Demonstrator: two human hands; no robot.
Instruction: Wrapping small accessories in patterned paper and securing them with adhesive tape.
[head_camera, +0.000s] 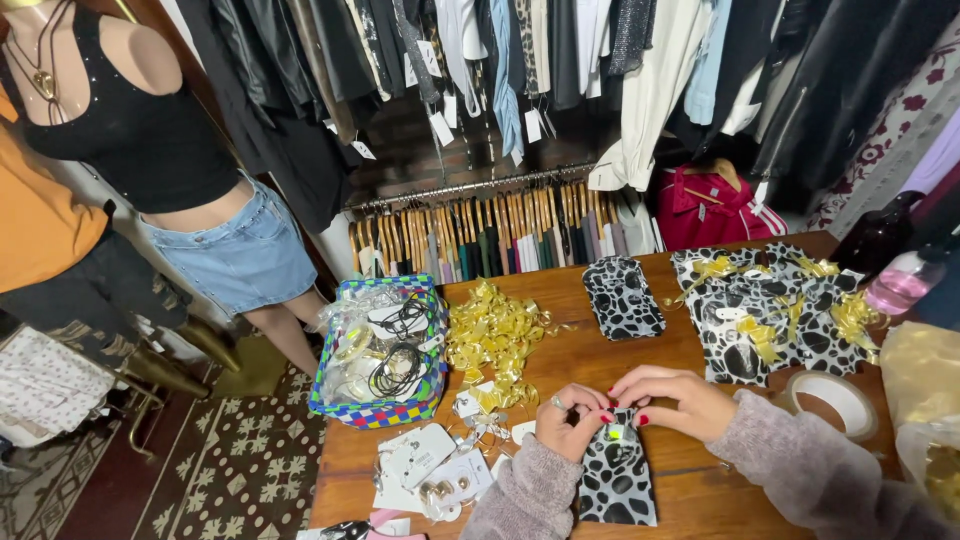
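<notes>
Pinching at the gathered mouth of a small black-and-white spotted fabric pouch (618, 470), both hands work close together at the near edge of the brown wooden table (560, 365) in the head view. The left hand (572, 420), with a ring on one finger, has its fingers curled tight around the pouch's top from the left side. The right hand (668, 398) meets it from the right, fingertips closed on the same gathered top, red nails showing. The pouch lies flat on the table, its body pointing toward the person, between the two grey fuzzy sleeves.

Just left of the hands sit white cards with earrings (430, 470). Beyond them lies a heap of gold ribbon bows (497, 340), and further left a woven basket with blue, green and red checks (382, 355) holding bagged items and black cords. Another flat spotted pouch (622, 297) lies alone at the far side, and a cluster of spotted pouches tied with gold bows (765, 315) sits to the right. A roll of clear tape (832, 400) rests near the right wrist.
</notes>
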